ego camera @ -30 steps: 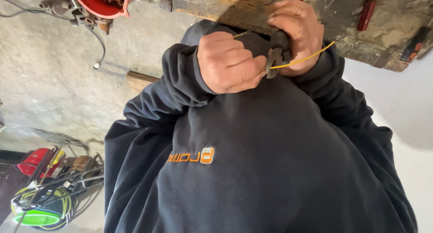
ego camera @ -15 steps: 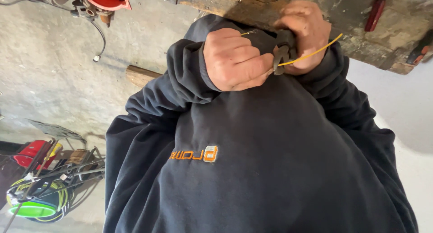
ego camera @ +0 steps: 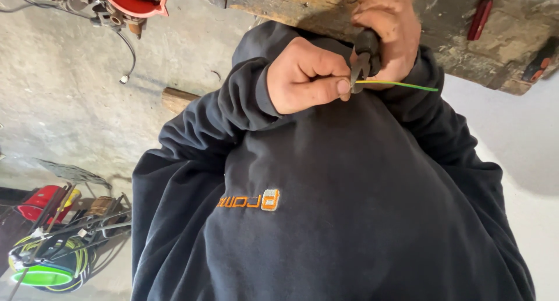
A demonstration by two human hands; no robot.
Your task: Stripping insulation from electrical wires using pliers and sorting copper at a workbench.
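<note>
My left hand pinches a thin yellow-green wire between thumb and forefinger. The wire sticks out to the right, past my dark sleeve. My right hand is closed around the dark handles of a pair of pliers, held upright. The plier jaws meet the wire right beside my left thumb tip. Both hands are held close together in front of my dark hooded sweatshirt, just below a worn wooden bench edge.
A red bucket with a cable hangs at the top left. A red-handled tool lies on the bench at the top right. On the concrete floor at the bottom left sit a green-yellow cable coil, rods and a red box.
The pliers have turned more upright and their jaws now sit on the wire by my left thumb. The wire has straightened and points right. Both hands shifted slightly right.
</note>
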